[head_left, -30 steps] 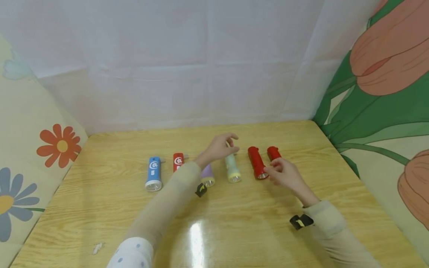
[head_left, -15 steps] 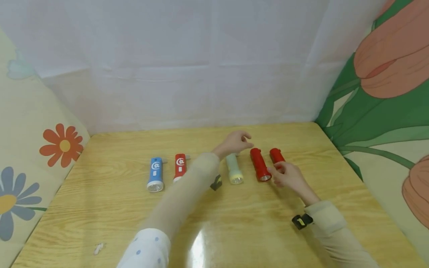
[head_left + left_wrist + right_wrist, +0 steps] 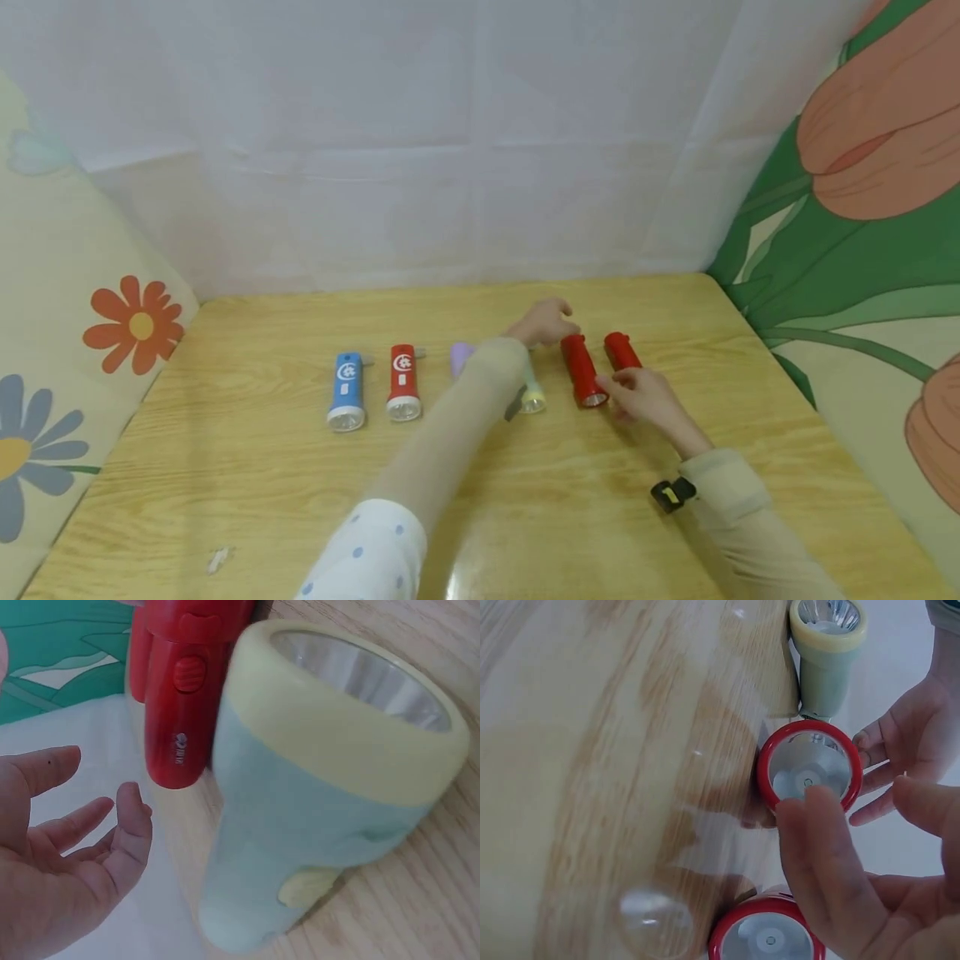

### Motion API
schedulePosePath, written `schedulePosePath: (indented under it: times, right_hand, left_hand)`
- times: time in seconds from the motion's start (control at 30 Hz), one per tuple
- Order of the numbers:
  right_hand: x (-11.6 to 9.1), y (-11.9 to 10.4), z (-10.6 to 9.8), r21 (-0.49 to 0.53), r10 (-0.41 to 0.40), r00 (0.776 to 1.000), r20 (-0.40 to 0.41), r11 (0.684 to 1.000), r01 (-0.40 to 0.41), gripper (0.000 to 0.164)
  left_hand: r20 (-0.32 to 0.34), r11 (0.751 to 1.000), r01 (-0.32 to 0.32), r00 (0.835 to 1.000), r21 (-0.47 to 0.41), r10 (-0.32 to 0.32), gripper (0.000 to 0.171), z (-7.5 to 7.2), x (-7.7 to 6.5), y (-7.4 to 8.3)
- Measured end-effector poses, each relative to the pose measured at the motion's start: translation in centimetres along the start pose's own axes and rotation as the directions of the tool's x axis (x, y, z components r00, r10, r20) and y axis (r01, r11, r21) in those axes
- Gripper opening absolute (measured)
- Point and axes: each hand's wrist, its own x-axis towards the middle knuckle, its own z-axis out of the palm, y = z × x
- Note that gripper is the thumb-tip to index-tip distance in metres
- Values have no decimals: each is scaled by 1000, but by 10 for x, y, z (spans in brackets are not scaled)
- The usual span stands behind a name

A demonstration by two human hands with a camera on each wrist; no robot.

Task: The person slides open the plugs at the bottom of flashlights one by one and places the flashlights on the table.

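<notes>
Two red flashlights lie on the table at the right of a row: the inner one (image 3: 579, 367) and the outer one (image 3: 621, 350). My left hand (image 3: 547, 323) is at the tail end of the inner one, thumb and fingers apart and loosely bent in the left wrist view. At its lens end is my right hand (image 3: 647, 396), which hides the front of the outer one in the head view. The right wrist view shows my right fingers (image 3: 829, 862) overlapping the inner lens rim, thumb apart. A pale green flashlight (image 3: 300, 795) with a yellow head lies under my left forearm.
Further left lie a blue flashlight (image 3: 347, 392), a red and white flashlight (image 3: 403, 383) and a purple flashlight (image 3: 461, 357), partly covered by my left sleeve. A small white mark (image 3: 217, 560) shows on the wooden table (image 3: 150, 467). A white cloth (image 3: 375, 167) hangs behind.
My left hand has moved right, from over the green flashlight to the tail of the inner red one. My right hand stays almost still. The flashlights lie as before.
</notes>
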Motion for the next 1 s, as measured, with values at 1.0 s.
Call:
schedulePosePath:
  times: [1.0]
  right_hand:
    - [12,2,20,145,161,979,123,973,-178,46]
  left_hand:
    - [90,991,133,987,20,-135,20,16,11,0]
